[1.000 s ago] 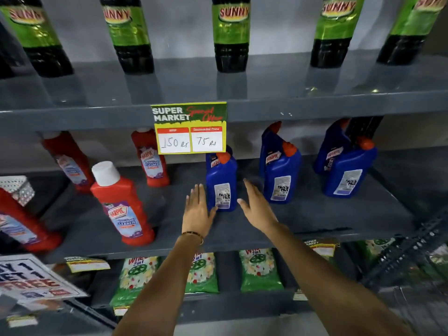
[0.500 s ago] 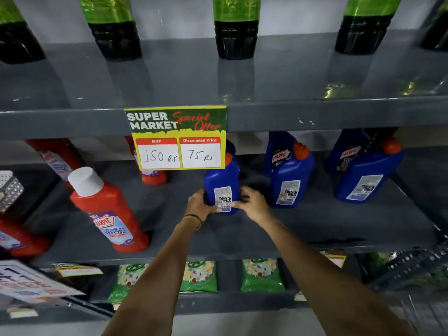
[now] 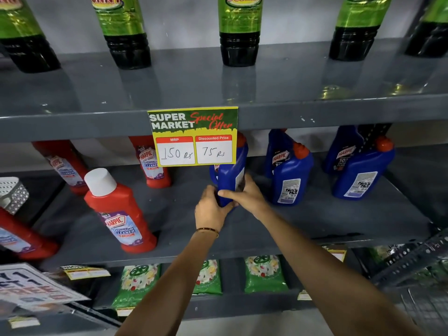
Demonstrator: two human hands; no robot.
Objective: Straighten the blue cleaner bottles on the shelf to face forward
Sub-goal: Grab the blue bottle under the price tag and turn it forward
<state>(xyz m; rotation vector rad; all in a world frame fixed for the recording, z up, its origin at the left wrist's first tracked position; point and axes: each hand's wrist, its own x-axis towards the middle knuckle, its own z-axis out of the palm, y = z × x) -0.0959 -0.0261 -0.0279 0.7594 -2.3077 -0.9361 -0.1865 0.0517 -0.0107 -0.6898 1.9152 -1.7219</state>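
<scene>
Hands both clamp one blue cleaner bottle (image 3: 230, 183) just below the price card (image 3: 193, 137) reading "SUPER MARKET Special Offer, MRP 150 Rs, Discounted Price 75 Rs": my left hand (image 3: 210, 209) at its base, my right hand (image 3: 247, 195) across its front. Right of the card, blue Harpic bottles (image 3: 289, 180) stand untouched.

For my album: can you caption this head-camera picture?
Both hands, left and right, grip a blue cleaner bottle on a shop shelf.
</scene>
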